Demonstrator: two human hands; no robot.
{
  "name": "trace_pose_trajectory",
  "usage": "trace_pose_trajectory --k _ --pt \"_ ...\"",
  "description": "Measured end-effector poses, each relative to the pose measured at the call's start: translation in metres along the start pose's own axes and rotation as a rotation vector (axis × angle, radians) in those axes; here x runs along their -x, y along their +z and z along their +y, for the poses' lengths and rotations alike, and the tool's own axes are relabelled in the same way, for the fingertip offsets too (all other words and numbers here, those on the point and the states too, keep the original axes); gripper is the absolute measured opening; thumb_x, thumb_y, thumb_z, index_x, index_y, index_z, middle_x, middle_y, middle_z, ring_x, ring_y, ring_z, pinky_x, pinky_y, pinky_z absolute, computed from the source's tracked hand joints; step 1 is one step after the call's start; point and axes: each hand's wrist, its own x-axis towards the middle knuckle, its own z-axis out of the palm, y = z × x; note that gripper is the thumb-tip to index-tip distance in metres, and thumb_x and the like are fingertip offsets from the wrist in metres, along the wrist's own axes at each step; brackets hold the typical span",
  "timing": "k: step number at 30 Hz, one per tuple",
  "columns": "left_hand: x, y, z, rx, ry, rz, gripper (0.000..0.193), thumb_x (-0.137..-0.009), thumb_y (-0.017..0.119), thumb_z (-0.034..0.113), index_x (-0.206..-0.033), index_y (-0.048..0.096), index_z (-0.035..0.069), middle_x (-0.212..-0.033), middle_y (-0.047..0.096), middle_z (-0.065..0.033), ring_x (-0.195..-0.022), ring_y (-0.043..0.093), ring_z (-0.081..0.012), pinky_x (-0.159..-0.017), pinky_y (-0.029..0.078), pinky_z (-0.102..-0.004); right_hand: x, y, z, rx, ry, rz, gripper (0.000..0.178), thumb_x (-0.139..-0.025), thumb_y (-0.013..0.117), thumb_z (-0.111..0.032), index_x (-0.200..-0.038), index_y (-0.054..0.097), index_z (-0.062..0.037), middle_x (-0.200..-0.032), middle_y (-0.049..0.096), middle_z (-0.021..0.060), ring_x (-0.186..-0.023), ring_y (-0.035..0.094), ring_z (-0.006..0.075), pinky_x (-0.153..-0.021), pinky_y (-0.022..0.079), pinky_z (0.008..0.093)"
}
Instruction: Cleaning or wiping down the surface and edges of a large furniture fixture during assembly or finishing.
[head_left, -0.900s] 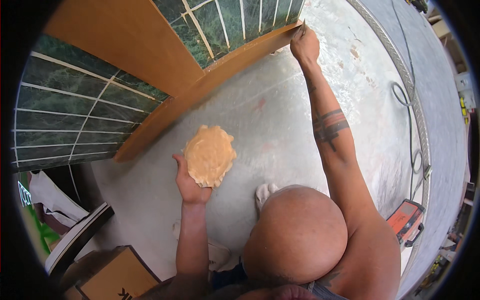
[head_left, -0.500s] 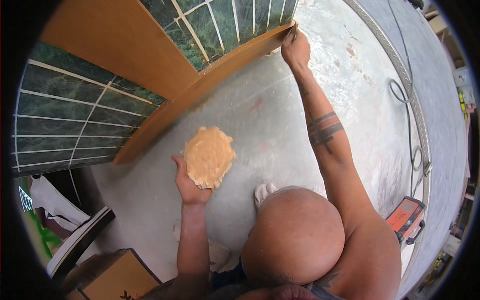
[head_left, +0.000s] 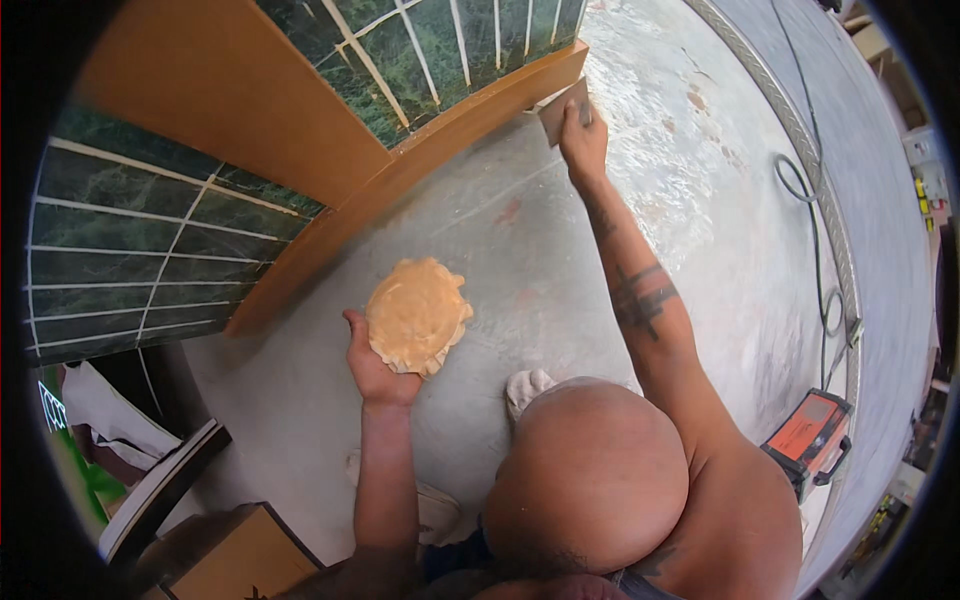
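Note:
My left hand [head_left: 385, 378] holds a roundish piece with ragged edges, thickly coated in tan putty [head_left: 418, 312]. Its thumb sticks up at the left side, while the other fingers are hidden underneath. Out at the far end of my stretched right arm, my right hand [head_left: 584, 142] grips a flat, thin putty scraper [head_left: 552, 122], thumb on the blade. The scraper lies just below the far right end of a brown edge strip [head_left: 470, 112]. This strip runs along a brown piece with green marbled panels [head_left: 185, 215] crossed by pale lines.
Beneath the brown piece spreads a grey, smudged floor [head_left: 500, 230]. An orange and black box-shaped device [head_left: 808, 440] stands at the right, near a dark cable [head_left: 820, 240] and a metal edge rail. A cardboard box [head_left: 240, 560] sits at the lower left.
My right hand has come off the strip's end and moved slightly toward me, turning the scraper so its flat face shows. The left hand with the putty has barely moved.

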Motion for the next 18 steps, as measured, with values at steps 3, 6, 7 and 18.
trace_pose_trajectory --k 3,6,7,18 --pt "-0.003 0.002 -0.002 0.000 -0.008 -0.009 0.077 -0.106 0.026 0.060 -0.152 0.033 -0.002 -0.154 0.041 -0.0193 -0.140 0.043 -0.0378 -0.116 0.037 -0.0508 -0.038 0.005 -0.022 0.019 0.079 0.073 0.036 -0.100 0.052 -0.026 -0.118 0.067 0.0029 -0.100 0.072 0.0249 -0.097 0.070 0.0349 -0.087 0.052 0.0432" --pt "0.000 0.004 -0.002 -0.002 -0.014 -0.050 0.077 -0.106 0.026 0.060 -0.152 0.033 -0.002 -0.154 0.041 -0.0194 -0.140 0.043 -0.0378 -0.116 0.036 -0.0508 -0.045 0.003 -0.047 0.111 0.139 0.006 0.035 -0.099 0.053 -0.027 -0.112 0.068 0.0023 -0.090 0.072 0.0230 -0.081 0.071 0.0321 -0.076 0.053 0.0439" --pt "0.000 0.005 -0.001 -0.004 -0.017 -0.078 0.077 -0.106 0.026 0.060 -0.152 0.033 -0.002 -0.154 0.041 -0.0193 -0.140 0.043 -0.0377 -0.116 0.036 -0.0506 -0.040 0.004 -0.044 0.234 -0.098 0.027 0.035 -0.099 0.053 -0.026 -0.111 0.068 0.0023 -0.087 0.071 0.0219 -0.075 0.070 0.0301 -0.071 0.053 0.0420" --pt "0.003 0.013 0.000 -0.010 -0.007 -0.068 0.078 -0.106 0.026 0.060 -0.152 0.033 -0.003 -0.153 0.042 -0.0199 -0.139 0.044 -0.0373 -0.115 0.038 -0.0500 -0.033 0.007 -0.044 0.377 -0.138 0.028 0.037 -0.099 0.052 -0.022 -0.130 0.061 -0.0027 -0.111 0.068 0.0248 -0.105 0.064 0.0439 -0.091 0.051 0.0482"
